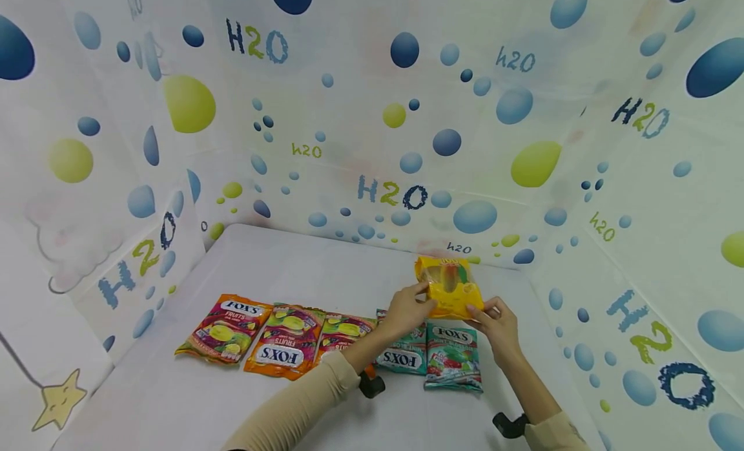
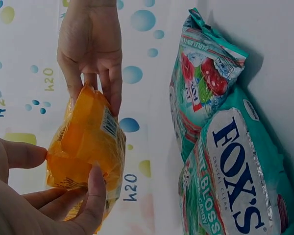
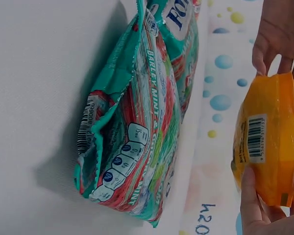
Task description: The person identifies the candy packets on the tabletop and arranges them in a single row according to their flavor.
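A yellow candy bag (image 1: 449, 287) with a mango picture is held up off the table between both hands. My left hand (image 1: 410, 309) pinches its left side, thumb on one face and fingers on the other. At the lower right corner my right hand (image 1: 495, 325) grips the same bag. The left wrist view shows the bag's orange end (image 2: 85, 142) with fingers at both sides; a barcode (image 3: 257, 138) faces the right wrist camera. Just below the hands lie two green Fox's candy bags (image 1: 453, 357), one partly behind my left forearm.
To the left lie three orange and purple Fox's fruit candy bags (image 1: 223, 329) in a row; the left forearm partly covers the nearest one. The white table (image 1: 192, 406) meets walls of white sheet (image 1: 349, 102) printed with bubbles at the back and sides.
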A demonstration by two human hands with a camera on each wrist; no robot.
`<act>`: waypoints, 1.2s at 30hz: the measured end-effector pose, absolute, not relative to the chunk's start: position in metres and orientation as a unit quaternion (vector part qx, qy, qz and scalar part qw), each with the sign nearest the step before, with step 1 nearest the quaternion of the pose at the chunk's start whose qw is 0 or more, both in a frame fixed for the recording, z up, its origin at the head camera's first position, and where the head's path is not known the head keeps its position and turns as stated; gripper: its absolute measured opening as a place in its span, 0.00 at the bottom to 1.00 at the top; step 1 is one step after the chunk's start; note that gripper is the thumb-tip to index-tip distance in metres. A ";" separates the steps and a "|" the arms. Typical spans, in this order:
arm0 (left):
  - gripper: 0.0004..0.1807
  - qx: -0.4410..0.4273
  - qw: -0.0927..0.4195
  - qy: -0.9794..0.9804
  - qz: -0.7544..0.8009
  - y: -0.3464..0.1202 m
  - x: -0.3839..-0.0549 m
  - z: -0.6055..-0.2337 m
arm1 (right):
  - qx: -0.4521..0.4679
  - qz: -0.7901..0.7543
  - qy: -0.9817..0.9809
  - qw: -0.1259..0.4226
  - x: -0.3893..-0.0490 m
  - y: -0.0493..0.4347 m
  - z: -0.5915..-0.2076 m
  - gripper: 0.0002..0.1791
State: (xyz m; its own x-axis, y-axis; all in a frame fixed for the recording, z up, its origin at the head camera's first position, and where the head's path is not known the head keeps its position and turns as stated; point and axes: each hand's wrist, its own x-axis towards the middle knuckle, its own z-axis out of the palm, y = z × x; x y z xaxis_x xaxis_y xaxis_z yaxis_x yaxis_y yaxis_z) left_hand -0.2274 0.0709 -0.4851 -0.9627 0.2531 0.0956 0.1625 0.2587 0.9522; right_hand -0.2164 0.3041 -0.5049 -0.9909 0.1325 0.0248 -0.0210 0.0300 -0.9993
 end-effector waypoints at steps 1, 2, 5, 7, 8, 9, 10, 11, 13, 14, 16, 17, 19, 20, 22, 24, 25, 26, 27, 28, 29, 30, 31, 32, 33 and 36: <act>0.31 0.133 0.039 0.793 0.593 0.072 -0.227 -0.485 | -0.038 0.696 -0.714 0.058 -0.215 0.306 -0.505 0.23; 0.31 0.133 0.042 0.794 0.591 0.074 -0.226 -0.485 | -0.036 0.698 -0.713 0.061 -0.213 0.308 -0.506 0.23; 0.30 0.139 0.044 0.794 0.590 0.078 -0.226 -0.487 | -0.035 0.700 -0.711 0.066 -0.209 0.313 -0.506 0.24; 0.30 0.144 0.045 0.795 0.588 0.080 -0.224 -0.487 | -0.038 0.700 -0.710 0.068 -0.207 0.316 -0.507 0.24; 0.31 0.145 0.047 0.796 0.586 0.081 -0.224 -0.487 | -0.041 0.700 -0.710 0.068 -0.206 0.317 -0.507 0.23; 0.30 0.148 0.048 0.796 0.585 0.082 -0.223 -0.487 | -0.044 0.700 -0.710 0.067 -0.205 0.318 -0.507 0.23; 0.30 0.150 0.049 0.795 0.585 0.083 -0.222 -0.487 | -0.048 0.699 -0.711 0.065 -0.204 0.320 -0.508 0.23; 0.31 0.151 0.051 0.795 0.585 0.084 -0.221 -0.487 | -0.052 0.698 -0.712 0.064 -0.203 0.321 -0.508 0.22; 0.31 0.155 0.054 0.796 0.583 0.086 -0.219 -0.487 | -0.060 0.698 -0.711 0.065 -0.200 0.323 -0.508 0.22; 0.30 0.157 0.054 0.796 0.583 0.087 -0.219 -0.487 | -0.063 0.697 -0.711 0.064 -0.199 0.324 -0.508 0.22; 0.30 0.160 0.057 0.794 0.584 0.090 -0.217 -0.488 | -0.069 0.696 -0.712 0.064 -0.195 0.327 -0.508 0.22; 0.30 0.162 0.056 0.795 0.582 0.092 -0.217 -0.489 | -0.071 0.698 -0.710 0.064 -0.194 0.329 -0.509 0.22; 0.30 0.167 0.055 0.794 0.581 0.094 -0.215 -0.490 | -0.077 0.699 -0.708 0.062 -0.192 0.332 -0.510 0.22; 0.30 0.167 0.059 0.793 0.583 0.096 -0.215 -0.491 | -0.079 0.700 -0.708 0.061 -0.191 0.334 -0.510 0.22; 0.30 0.171 0.060 0.792 0.584 0.098 -0.214 -0.492 | -0.084 0.703 -0.704 0.060 -0.189 0.337 -0.512 0.22; 0.30 0.173 0.062 0.788 0.587 0.099 -0.213 -0.493 | -0.087 0.706 -0.701 0.058 -0.187 0.339 -0.513 0.22; 0.30 0.174 0.063 0.787 0.588 0.100 -0.212 -0.494 | -0.087 0.707 -0.700 0.058 -0.186 0.339 -0.513 0.22; 0.30 0.175 0.063 0.785 0.591 0.100 -0.212 -0.494 | -0.086 0.709 -0.697 0.058 -0.185 0.340 -0.513 0.22; 0.30 0.176 0.063 0.783 0.593 0.101 -0.211 -0.494 | -0.086 0.710 -0.697 0.057 -0.184 0.340 -0.513 0.21; 0.30 0.177 0.064 0.780 0.597 0.101 -0.211 -0.494 | -0.085 0.711 -0.695 0.057 -0.184 0.341 -0.514 0.21; 0.30 0.176 0.066 0.779 0.598 0.102 -0.210 -0.494 | -0.084 0.713 -0.694 0.057 -0.183 0.341 -0.514 0.22; 0.30 0.174 0.070 0.776 0.602 0.103 -0.210 -0.495 | -0.086 0.712 -0.694 0.055 -0.182 0.342 -0.514 0.22; 0.30 0.174 0.073 0.774 0.605 0.104 -0.210 -0.496 | -0.088 0.712 -0.694 0.054 -0.181 0.343 -0.514 0.22; 0.30 0.173 0.076 0.771 0.609 0.106 -0.209 -0.496 | -0.090 0.712 -0.694 0.053 -0.180 0.344 -0.514 0.22; 0.30 0.173 0.079 0.768 0.611 0.107 -0.209 -0.497 | -0.093 0.712 -0.694 0.053 -0.179 0.346 -0.514 0.23; 0.30 0.171 0.082 0.768 0.611 0.113 -0.209 -0.500 | -0.102 0.711 -0.694 0.052 -0.176 0.350 -0.515 0.23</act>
